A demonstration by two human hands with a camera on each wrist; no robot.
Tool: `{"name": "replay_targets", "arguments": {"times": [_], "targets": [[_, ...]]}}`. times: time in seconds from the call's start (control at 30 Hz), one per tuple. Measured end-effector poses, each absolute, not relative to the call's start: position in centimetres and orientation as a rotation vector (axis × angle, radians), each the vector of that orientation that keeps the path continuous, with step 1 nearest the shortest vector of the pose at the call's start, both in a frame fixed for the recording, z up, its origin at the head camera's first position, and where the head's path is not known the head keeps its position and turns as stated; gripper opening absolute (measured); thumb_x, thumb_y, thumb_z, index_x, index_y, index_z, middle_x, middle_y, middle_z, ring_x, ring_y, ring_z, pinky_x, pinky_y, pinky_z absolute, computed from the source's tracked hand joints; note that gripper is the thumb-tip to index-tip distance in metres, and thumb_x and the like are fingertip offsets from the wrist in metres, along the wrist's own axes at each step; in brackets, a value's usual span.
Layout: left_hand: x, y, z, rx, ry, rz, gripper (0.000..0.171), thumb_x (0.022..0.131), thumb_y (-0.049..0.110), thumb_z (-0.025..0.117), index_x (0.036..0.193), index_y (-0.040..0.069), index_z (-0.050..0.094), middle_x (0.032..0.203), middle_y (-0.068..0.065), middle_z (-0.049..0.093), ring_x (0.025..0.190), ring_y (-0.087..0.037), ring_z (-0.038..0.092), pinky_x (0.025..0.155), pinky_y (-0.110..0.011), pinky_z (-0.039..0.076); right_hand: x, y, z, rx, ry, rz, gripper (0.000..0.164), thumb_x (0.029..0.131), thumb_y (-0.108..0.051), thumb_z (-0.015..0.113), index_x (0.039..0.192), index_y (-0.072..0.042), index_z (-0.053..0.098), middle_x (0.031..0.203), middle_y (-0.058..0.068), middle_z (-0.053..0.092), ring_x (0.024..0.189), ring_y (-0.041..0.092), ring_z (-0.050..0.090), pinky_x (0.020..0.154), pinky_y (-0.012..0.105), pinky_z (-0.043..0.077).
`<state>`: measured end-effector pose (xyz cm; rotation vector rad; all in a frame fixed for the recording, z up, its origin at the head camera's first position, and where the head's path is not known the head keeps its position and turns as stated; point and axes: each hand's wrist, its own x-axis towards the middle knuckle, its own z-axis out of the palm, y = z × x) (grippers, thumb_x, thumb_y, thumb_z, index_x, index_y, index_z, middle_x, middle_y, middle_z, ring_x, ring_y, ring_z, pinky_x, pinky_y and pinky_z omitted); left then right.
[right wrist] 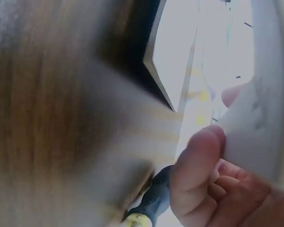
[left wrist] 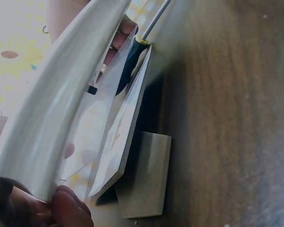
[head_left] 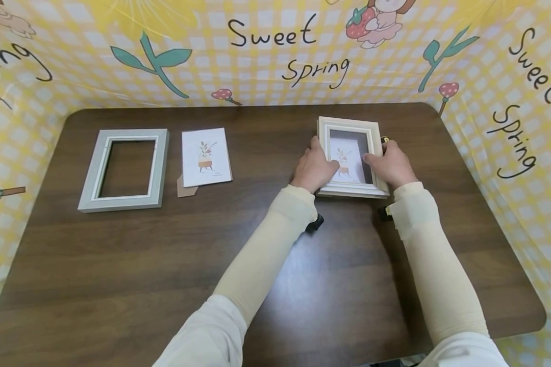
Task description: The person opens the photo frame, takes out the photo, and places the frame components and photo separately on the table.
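My left hand and right hand grip opposite sides of a cream picture frame, thumbs over its front. In the left wrist view the frame is raised over the table, with a see-through sheet close under it. Below leans a board with a potted-plant print, propped on a brown stand flap. Through the frame's opening, that print shows in the head view. A screwdriver with a black and yellow handle lies beside the board, near my right hand, mostly hidden from above.
At the left of the brown wooden table lies a pale grey frame with an open middle. Next to it is another plant print, a brown flap poking out beneath. A yellow checked cloth hangs behind the table.
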<state>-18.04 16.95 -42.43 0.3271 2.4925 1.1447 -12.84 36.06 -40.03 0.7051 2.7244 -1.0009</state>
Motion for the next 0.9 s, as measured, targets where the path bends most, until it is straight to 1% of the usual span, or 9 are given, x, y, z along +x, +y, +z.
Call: {"name": "replay_targets", "arguments": {"times": [0.1,0.23,0.37,0.5,0.73,0.9], "targets": [[-17.9,16.8,-42.4,0.322,2.510,1.142,0.081,0.095,0.032,0.063,0.157,0.005,0.019,0.137,-0.018,0.052,0.117,-0.030,0.056,0.097,-0.043,0.045,-13.0,35.8,-40.2,0.711,2.747,-0.976,0.065,0.096,-0.031,0.061,0.137,0.012,0.037,0.120,0.029,0.053,0.104,0.039,0.055,0.091,0.053,0.047],[-17.8,16.6,-42.5,0.314,2.523,1.121,0.084,0.095,0.032,0.064,0.159,0.005,0.017,0.137,-0.018,0.053,0.118,-0.030,0.057,0.097,-0.042,0.045,-13.2,35.4,-40.5,0.714,2.719,-0.958,0.064,0.095,-0.031,0.061,0.137,0.010,0.037,0.119,0.028,0.053,0.103,0.039,0.054,0.090,0.054,0.047],[-17.8,16.4,-42.8,0.319,2.535,1.107,0.081,0.095,0.032,0.064,0.157,0.005,0.019,0.133,-0.017,0.055,0.114,-0.030,0.058,0.094,-0.043,0.046,-13.1,35.1,-40.8,0.728,2.675,-0.961,0.064,0.096,-0.032,0.061,0.137,0.010,0.036,0.119,0.028,0.052,0.105,0.039,0.053,0.091,0.055,0.047],[-17.9,16.2,-43.0,0.323,2.540,1.129,0.079,0.094,0.031,0.064,0.156,0.006,0.021,0.134,-0.017,0.055,0.115,-0.030,0.058,0.095,-0.043,0.046,-13.1,35.0,-41.0,0.730,2.686,-0.983,0.065,0.097,-0.033,0.061,0.137,0.011,0.036,0.120,0.028,0.051,0.106,0.039,0.053,0.092,0.055,0.046],[-18.1,15.7,-42.9,0.333,2.526,1.184,0.077,0.094,0.030,0.064,0.155,0.007,0.024,0.137,-0.017,0.054,0.119,-0.031,0.057,0.097,-0.043,0.045,-13.0,35.2,-40.6,0.695,2.694,-1.091,0.060,0.097,-0.033,0.061,0.131,0.011,0.041,0.120,0.027,0.050,0.106,0.037,0.052,0.089,0.051,0.048],[-18.0,15.5,-42.8,0.350,2.532,1.213,0.076,0.094,0.029,0.064,0.155,0.009,0.024,0.134,-0.016,0.056,0.115,-0.029,0.058,0.096,-0.042,0.045,-12.9,35.1,-40.3,0.681,2.682,-1.120,0.060,0.098,-0.032,0.060,0.133,0.011,0.039,0.123,0.028,0.048,0.108,0.037,0.051,0.090,0.051,0.048]]}}
